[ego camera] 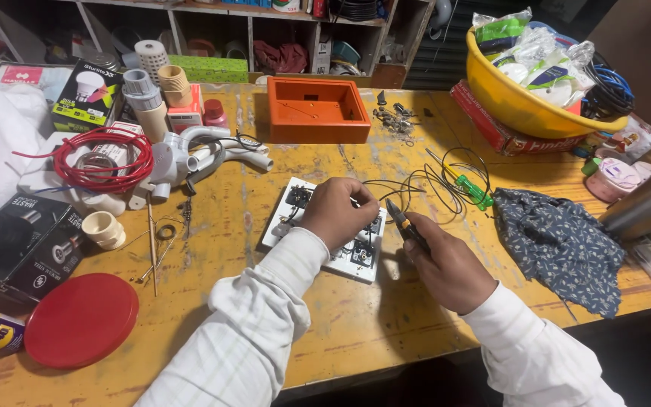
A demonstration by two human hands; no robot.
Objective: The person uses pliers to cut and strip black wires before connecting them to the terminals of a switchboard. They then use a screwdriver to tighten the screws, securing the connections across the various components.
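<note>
A white switch plate (289, 219) lies face down in the middle of the yellow workbench (371, 316). My left hand (334, 214) rests on it, fingers closed on a thin black wire (416, 183) that loops off to the right. My right hand (446, 265) sits just right of the plate, gripping a small dark pointed tool (403, 221) whose tip points at the plate's right edge. Both arms wear white sleeves.
An orange plastic box (316, 111) stands behind the plate, with loose screws (393, 119) beside it. A green-handled screwdriver (470, 187), a patterned cloth (559, 245), a steel flask (646, 205) and a yellow tub (518, 105) are right. Red wire coil (107, 160), white pipe fittings (201, 151), red lid (80, 319) are left.
</note>
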